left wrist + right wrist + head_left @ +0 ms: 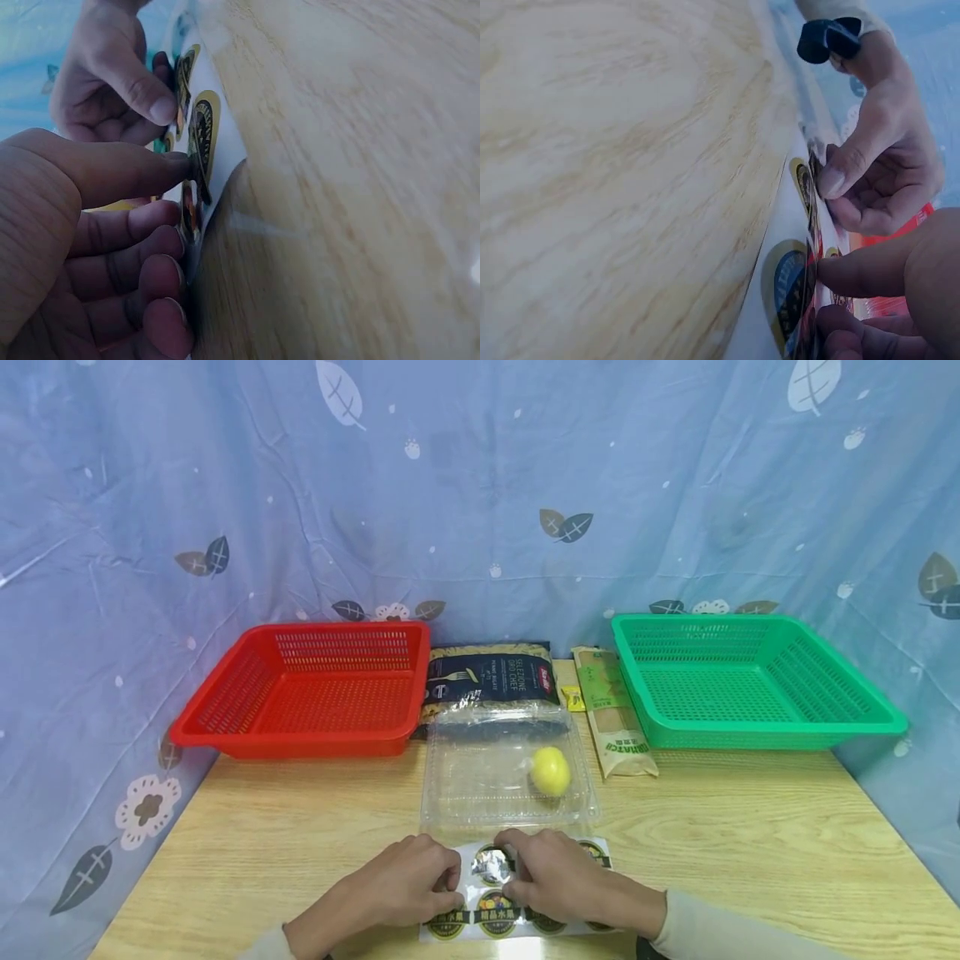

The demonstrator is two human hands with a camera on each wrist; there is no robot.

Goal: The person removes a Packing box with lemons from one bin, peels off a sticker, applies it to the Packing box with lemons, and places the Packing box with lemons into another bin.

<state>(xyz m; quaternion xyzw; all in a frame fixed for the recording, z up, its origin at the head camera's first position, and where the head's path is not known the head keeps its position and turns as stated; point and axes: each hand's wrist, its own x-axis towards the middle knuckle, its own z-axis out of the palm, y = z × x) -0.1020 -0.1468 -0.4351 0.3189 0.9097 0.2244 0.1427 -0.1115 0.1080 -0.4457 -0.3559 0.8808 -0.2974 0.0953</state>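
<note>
Wooden table (750,843) against a blue leaf-print backdrop (480,485). At the near edge, flat on the table: sticker sheet (498,920) of round labels, long axis running left to right. Left hand (408,881) on the sheet's left part, thumb and curled fingers pinching at a label. Right hand (558,881) on the right part, fingers curled, thumb tip at a label edge. Just behind the sheet: clear plastic clamshell (465,777), closed or open cannot be told, containing one yellow lemon (551,770) at its right side. Behind it: dark pasta bag (491,675); to the right, a tan noodle packet (615,718) lying front to back. Red basket (225,718) far left and green basket (862,714) far right.
</note>
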